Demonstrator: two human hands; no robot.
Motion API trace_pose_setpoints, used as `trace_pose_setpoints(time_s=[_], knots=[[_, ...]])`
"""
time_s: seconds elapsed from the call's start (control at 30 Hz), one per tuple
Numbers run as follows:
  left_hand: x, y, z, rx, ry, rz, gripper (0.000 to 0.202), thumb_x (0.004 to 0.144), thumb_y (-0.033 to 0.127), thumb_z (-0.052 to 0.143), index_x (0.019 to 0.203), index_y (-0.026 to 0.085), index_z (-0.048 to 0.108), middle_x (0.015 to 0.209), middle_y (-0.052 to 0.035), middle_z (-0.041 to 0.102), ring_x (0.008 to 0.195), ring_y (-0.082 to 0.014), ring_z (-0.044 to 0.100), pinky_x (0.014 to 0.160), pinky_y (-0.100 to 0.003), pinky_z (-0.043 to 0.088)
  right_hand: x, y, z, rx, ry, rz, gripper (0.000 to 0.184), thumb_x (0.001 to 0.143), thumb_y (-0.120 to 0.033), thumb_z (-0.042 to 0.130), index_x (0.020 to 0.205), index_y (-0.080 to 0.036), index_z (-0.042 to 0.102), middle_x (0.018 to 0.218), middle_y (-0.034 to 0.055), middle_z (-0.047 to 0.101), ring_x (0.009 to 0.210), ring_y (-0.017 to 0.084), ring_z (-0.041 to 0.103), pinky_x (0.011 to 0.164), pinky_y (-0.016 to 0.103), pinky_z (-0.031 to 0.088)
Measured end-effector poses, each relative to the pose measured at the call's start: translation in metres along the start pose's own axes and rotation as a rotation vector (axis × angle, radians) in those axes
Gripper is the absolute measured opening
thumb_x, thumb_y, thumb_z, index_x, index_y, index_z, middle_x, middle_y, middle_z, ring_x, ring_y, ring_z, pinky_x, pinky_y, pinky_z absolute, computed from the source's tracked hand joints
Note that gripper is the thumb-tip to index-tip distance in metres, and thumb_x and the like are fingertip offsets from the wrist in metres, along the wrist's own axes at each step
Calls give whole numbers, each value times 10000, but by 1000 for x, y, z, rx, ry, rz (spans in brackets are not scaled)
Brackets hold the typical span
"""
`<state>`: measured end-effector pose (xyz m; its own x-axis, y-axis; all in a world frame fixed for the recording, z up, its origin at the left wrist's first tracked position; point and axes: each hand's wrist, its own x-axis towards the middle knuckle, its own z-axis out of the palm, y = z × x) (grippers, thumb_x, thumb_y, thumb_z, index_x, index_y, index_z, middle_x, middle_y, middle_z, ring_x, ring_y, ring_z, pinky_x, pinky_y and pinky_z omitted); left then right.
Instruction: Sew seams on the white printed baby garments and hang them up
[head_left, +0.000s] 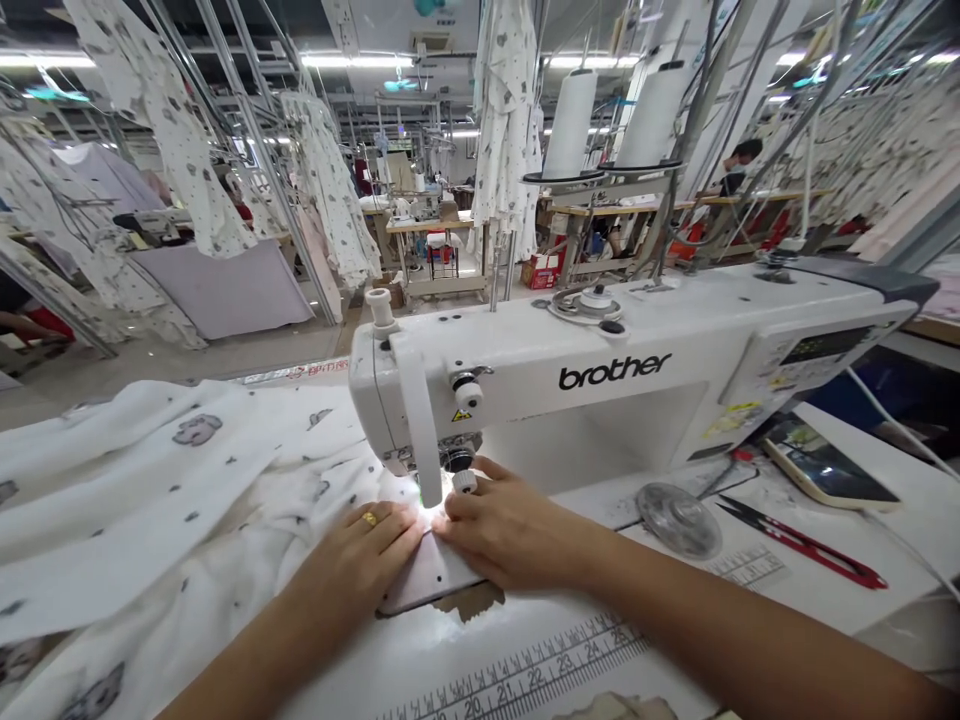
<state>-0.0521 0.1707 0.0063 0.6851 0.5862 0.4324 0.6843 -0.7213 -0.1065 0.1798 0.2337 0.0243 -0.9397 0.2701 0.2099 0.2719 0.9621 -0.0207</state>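
Left hand (365, 553) is lying flat, fingers stretched out, pressing the white printed fabric (187, 510) down just left of the needle area; a ring is showing on one finger. The grip is open, palm down, nothing clenched. Right hand (504, 527) is resting flat on the metal plate (431, 580), fingertips meeting the fabric edge under the sewing machine (600, 385) head; it too is spread rather than closed on anything.

The fabric is bunching in folds across the left half of the surface (525, 640), its near edge reaching under the presser foot where the lamp is glaring; the exact seam line is washed out.

No open containers are showing near the hands. Two thread cones (574, 120) are standing on the rack behind the machine.

Right of the hands, a round metal disc (679, 518) is lying near the machine base, red-handled snips (806, 543) beside it, and a phone (821, 468) is sitting further back. A printed ruler (525, 675) is running along the front edge. Bare room is lying between the right forearm and the snips.
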Motion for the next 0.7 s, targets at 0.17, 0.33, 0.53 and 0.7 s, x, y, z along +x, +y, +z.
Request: trace_pose_setpoints(time_s=[0.17, 0.33, 0.53, 0.7], knots=[[-1, 0, 3, -2, -19, -12, 343, 981, 87, 323, 1083, 118, 648, 1036, -102, 713, 949, -217, 663, 815, -349, 549, 1, -1, 6, -32, 45, 0, 130, 956, -210, 502, 919, -172, 620, 834, 9, 600, 769, 171, 484, 1006, 348, 255], [0, -4, 7, 68, -40, -10, 352, 964, 60, 323, 1102, 79, 646, 1070, -129, 710, 985, -238, 665, 840, -374, 567, 3, -3, 13, -94, 81, 56, 132, 953, -193, 522, 849, -177, 602, 833, 0, 610, 829, 178, 513, 1058, 374, 218], [1, -14, 15, 125, -63, -40, 317, 933, 59, 397, 1137, 97, 637, 1116, -126, 707, 1010, -254, 672, 860, -400, 574, 7, -4, 11, -111, 68, 147, 170, 975, -268, 508, 858, -178, 593, 929, 39, 641, 975, 221, 527, 1079, 430, 235], [0, -16, 19, 126, -82, -71, 345, 909, 42, 413, 1181, 84, 620, 1123, -138, 704, 1021, -264, 672, 854, -401, 579, 6, -2, 14, -98, 63, 188, 201, 970, -355, 525, 867, -194, 587, 1020, 53, 623, 1063, 229, 502, 1110, 443, 217]])
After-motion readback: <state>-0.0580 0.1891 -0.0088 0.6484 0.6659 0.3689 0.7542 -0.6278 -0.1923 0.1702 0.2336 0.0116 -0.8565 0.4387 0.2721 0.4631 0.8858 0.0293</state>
